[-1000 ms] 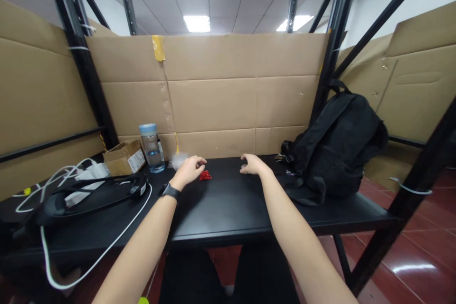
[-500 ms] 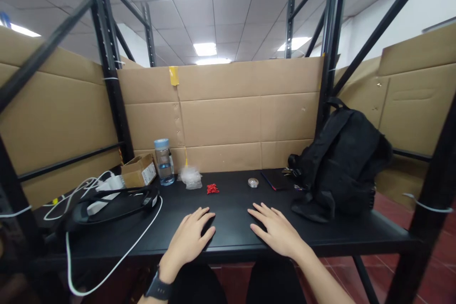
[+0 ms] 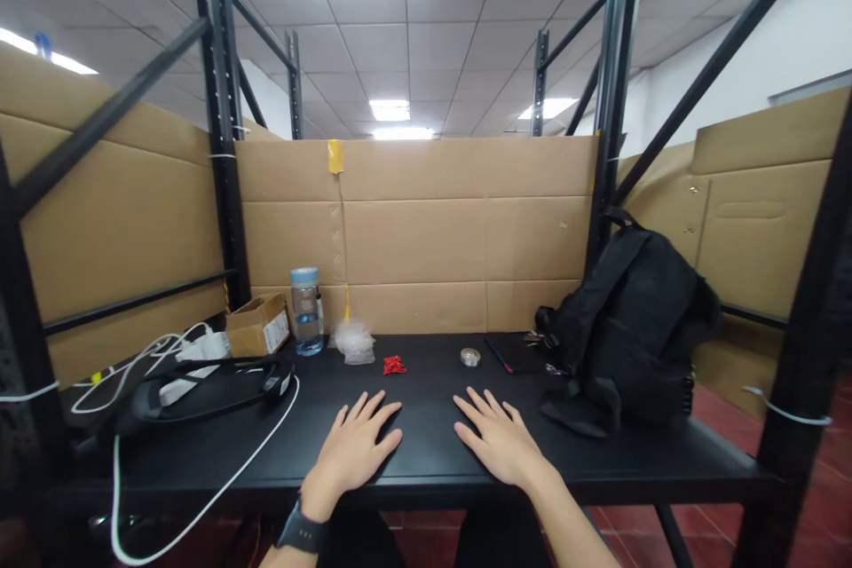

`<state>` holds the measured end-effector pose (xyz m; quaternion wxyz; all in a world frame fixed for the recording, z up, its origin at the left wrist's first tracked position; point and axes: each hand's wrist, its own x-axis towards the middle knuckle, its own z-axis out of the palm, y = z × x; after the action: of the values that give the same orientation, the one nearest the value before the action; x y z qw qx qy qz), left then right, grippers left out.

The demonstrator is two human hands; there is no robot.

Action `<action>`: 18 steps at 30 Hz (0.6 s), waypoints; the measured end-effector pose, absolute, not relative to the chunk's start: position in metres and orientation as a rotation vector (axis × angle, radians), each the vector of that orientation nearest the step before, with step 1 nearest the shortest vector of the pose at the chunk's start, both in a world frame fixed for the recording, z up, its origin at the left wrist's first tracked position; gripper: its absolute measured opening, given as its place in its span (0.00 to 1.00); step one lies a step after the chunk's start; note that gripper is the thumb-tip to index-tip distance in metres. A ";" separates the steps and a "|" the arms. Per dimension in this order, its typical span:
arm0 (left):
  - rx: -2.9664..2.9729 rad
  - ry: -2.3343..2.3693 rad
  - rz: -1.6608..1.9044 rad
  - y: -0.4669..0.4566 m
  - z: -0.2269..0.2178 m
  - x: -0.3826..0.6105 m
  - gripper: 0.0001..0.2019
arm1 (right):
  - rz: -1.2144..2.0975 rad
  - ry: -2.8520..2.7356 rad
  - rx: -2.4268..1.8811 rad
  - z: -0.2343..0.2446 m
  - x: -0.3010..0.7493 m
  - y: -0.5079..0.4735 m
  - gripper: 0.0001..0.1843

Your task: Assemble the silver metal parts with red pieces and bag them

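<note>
Two hands [image 3: 358, 445] [image 3: 500, 444] (spread) lie near one red bundle [image 3: 395, 365], one disc [image 3: 469, 358].

Workshop-like bay, apparently: black metal rack post [image 3: 227, 195], cardboard partition [image 3: 413, 240], panelled ceiling [image 3: 439, 44], red tiled floor [image 3: 715, 519].

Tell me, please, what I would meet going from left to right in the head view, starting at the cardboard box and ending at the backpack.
Cardboard box, water bottle, clear plastic bag, small red pile, round silver item, dark flat item, backpack.
</note>
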<state>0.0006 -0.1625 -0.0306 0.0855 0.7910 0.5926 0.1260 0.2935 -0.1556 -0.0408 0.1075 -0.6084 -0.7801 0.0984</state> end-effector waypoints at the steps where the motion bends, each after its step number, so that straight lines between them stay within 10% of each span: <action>1: 2.357 1.771 0.373 -0.163 -0.030 0.001 0.29 | 0.287 -2.299 -1.789 -0.041 0.293 -0.156 0.37; 18: 2.473 1.743 0.414 -0.152 -0.035 0.009 0.28 | 0.282 -2.303 -1.796 -0.039 0.295 -0.157 0.37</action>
<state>0.0094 -0.1525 -0.0346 0.0439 0.8092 0.5701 0.1353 0.2955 -0.1573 -0.0393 0.1036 -0.6089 -0.7806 0.0955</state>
